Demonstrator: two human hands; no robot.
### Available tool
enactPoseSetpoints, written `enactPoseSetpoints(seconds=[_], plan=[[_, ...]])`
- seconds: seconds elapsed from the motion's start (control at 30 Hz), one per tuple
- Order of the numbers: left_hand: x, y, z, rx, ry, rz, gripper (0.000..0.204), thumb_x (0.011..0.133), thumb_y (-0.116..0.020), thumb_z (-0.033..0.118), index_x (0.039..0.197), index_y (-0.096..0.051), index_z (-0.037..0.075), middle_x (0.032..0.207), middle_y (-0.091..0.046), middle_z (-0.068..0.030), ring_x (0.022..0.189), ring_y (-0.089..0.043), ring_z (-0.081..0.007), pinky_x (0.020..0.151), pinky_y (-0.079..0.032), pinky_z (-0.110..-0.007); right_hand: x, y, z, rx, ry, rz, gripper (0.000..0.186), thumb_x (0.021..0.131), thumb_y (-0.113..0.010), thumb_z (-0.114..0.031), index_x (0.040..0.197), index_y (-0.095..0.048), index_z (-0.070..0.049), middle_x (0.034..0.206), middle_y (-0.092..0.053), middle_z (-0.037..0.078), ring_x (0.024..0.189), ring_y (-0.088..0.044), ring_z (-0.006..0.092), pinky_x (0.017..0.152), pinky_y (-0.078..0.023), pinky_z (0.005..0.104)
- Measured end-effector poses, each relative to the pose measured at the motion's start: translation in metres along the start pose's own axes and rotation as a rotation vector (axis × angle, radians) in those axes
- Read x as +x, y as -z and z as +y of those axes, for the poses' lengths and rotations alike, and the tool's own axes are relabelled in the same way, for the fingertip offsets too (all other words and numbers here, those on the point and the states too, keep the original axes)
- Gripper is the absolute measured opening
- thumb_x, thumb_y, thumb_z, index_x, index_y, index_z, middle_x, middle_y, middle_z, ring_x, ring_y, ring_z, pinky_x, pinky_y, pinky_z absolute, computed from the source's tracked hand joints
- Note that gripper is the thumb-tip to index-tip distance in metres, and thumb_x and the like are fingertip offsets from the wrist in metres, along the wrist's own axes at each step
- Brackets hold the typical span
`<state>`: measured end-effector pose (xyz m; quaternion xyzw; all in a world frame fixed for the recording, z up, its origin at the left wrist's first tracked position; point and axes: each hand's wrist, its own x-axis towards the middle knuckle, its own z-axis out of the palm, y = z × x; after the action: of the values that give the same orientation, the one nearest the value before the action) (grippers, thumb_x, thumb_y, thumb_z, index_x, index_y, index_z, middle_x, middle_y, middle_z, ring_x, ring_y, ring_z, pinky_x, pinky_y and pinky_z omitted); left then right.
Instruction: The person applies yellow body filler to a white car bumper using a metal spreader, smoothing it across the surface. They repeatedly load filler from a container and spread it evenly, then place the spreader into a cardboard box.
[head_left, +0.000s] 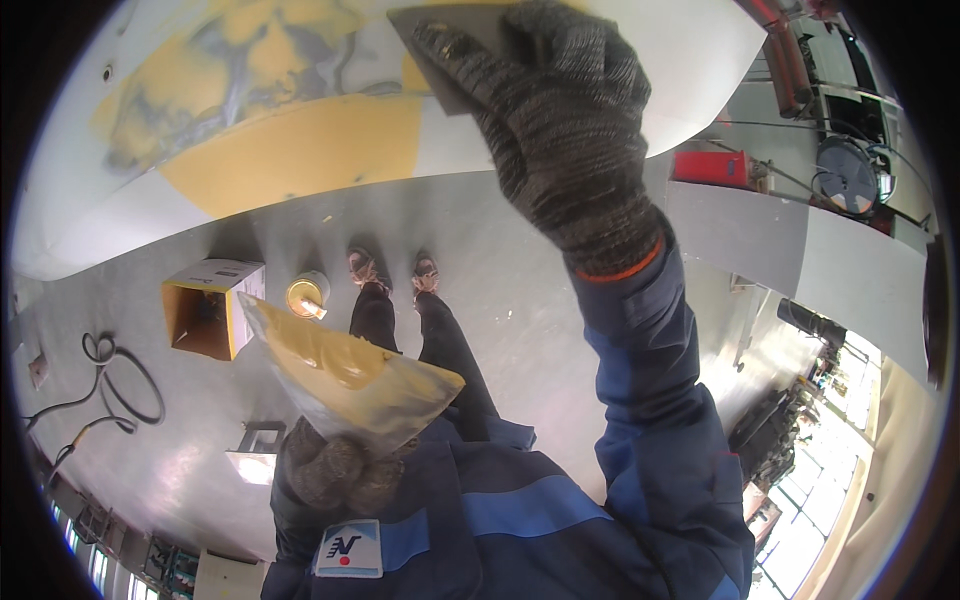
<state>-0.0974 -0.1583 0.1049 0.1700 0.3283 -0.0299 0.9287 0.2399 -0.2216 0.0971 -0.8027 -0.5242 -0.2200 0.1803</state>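
Note:
A large, curved white panel (690, 70) spans the top of the view. Yellow filler (310, 145) covers part of it, with blotchy grey areas beside it. My right hand (565, 130), in a dark knitted glove, presses a flat dark grey spreader (470, 27) against the panel, just right of the yellow patch. Lower down, in front of my body, my gloved left hand (345, 475) grips the lower end of a flat mixing board (395, 415). Glossy yellow filler (345, 355) lies on this board, with grey smears near its lower edge.
On the grey floor stand an open cardboard box (215, 305) and a tin (306, 295) with yellow contents, near my feet. A black hose (125, 365) loops at the left. To the right, a red box (712, 168) and a reel (848, 175) adjoin a grey bench (860, 270).

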Motion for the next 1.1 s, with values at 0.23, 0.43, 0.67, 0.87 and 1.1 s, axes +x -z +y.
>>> enactPoseSetpoints(seconds=[0.23,0.43,0.67,0.87,1.1], plan=[[0.000,-0.009,0.002,0.056,0.001,-0.009,0.069,0.096,-0.073,0.034,0.144,-0.046,-0.007,0.126,-0.062,-0.0205,0.102,-0.065,-0.0216,0.078,-0.053,-0.027,-0.045,-0.027,-0.008,-0.197,0.036,-0.013,0.049,0.084,-0.074,-0.024,0.131,-0.072,-0.036,0.125,-0.054,0.008,0.120,-0.049,0.0323,0.100,-0.042,0.0494],[0.001,-0.001,0.001,0.106,-0.017,-0.062,0.061,0.099,-0.066,0.031,0.142,-0.048,-0.008,0.121,-0.065,-0.0198,0.097,-0.065,-0.0186,0.072,-0.050,-0.024,-0.071,-0.053,-0.012,-0.111,-0.012,0.140,0.046,0.083,-0.075,-0.023,0.127,-0.074,-0.036,0.124,-0.053,0.006,0.119,-0.050,0.0312,0.100,-0.042,0.0483],[-0.004,0.002,-0.008,0.446,-0.077,0.122,0.050,0.097,-0.063,0.022,0.135,-0.054,-0.009,0.122,-0.068,-0.0197,0.106,-0.068,-0.0245,0.089,-0.055,-0.035,-0.090,-0.024,-0.025,0.013,-0.125,-0.026,0.041,0.087,-0.075,-0.024,0.126,-0.073,-0.035,0.127,-0.055,0.004,0.115,-0.054,0.0277,0.100,-0.043,0.0472],[0.019,-0.013,-0.018,0.330,-0.010,0.022,0.039,0.096,-0.062,0.019,0.126,-0.062,-0.006,0.119,-0.069,-0.0187,0.107,-0.069,-0.0291,0.090,-0.057,-0.038,-0.113,0.062,-0.025,0.753,-0.343,-0.258,0.043,0.092,-0.065,-0.012,0.134,-0.069,-0.019,0.130,-0.059,0.009,0.113,-0.059,0.0279,0.096,-0.049,0.0407],[0.011,-0.043,-0.021,0.219,0.105,0.130,0.029,0.096,-0.062,0.018,0.115,-0.070,-0.002,0.115,-0.070,-0.0177,0.105,-0.070,-0.0329,0.086,-0.058,-0.039,-0.142,0.086,-0.047,1.315,-0.136,-0.468,0.056,0.086,-0.061,-0.002,0.141,-0.062,-0.009,0.138,-0.062,0.012,0.127,-0.058,0.0332,0.107,-0.049,0.0429]])
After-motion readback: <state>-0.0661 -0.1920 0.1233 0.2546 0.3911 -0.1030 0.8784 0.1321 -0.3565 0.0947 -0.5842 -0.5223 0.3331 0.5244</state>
